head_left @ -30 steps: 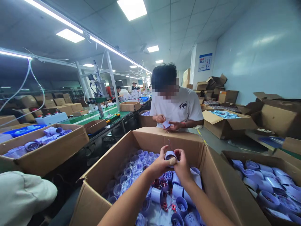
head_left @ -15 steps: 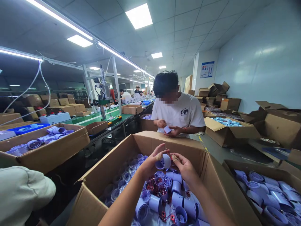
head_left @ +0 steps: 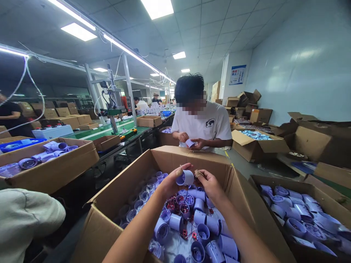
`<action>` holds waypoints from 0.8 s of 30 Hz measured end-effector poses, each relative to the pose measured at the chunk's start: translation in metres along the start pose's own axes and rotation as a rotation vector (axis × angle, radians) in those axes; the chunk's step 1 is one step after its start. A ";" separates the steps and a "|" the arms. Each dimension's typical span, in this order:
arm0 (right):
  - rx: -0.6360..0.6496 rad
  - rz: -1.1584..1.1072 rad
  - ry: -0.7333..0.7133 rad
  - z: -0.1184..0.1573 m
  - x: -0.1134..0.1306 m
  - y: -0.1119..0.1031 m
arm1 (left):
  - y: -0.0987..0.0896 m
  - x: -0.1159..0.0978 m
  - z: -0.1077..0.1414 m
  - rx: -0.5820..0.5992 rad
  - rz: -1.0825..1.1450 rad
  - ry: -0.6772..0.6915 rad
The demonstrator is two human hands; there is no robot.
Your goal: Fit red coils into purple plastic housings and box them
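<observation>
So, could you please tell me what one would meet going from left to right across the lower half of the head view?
Left carton of purple cups, upright machine on the green bench, left hand, held purple cup, right hand, right carton of purple cups.

Open air lies above the heaped cups (head_left: 175,222) between the forearms, while the big carton's walls (head_left: 109,189) hem both sides and a co-worker (head_left: 203,120) blocks the far edge.
</observation>
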State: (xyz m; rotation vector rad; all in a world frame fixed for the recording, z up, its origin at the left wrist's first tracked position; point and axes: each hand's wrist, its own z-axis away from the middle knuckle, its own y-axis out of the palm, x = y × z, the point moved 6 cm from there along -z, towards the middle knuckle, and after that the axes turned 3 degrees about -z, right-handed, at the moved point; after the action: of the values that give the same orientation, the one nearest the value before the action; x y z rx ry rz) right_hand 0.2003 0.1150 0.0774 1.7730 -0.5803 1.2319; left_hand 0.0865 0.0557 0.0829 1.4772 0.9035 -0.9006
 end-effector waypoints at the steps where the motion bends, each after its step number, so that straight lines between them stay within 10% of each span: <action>1: 0.004 -0.027 0.015 0.000 0.000 -0.001 | -0.001 0.000 -0.001 -0.015 0.015 0.001; 12: 0.207 -0.194 0.167 0.011 0.003 0.001 | -0.007 0.002 -0.005 -0.163 0.103 -0.079; 24: 0.048 -0.202 -0.040 0.013 0.038 -0.025 | -0.039 -0.002 -0.017 -0.411 -0.018 0.067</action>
State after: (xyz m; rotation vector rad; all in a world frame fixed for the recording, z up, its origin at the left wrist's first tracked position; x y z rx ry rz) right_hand 0.2408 0.1198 0.1002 1.8503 -0.3855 1.0813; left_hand 0.0510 0.0753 0.0696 1.1504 1.0798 -0.6335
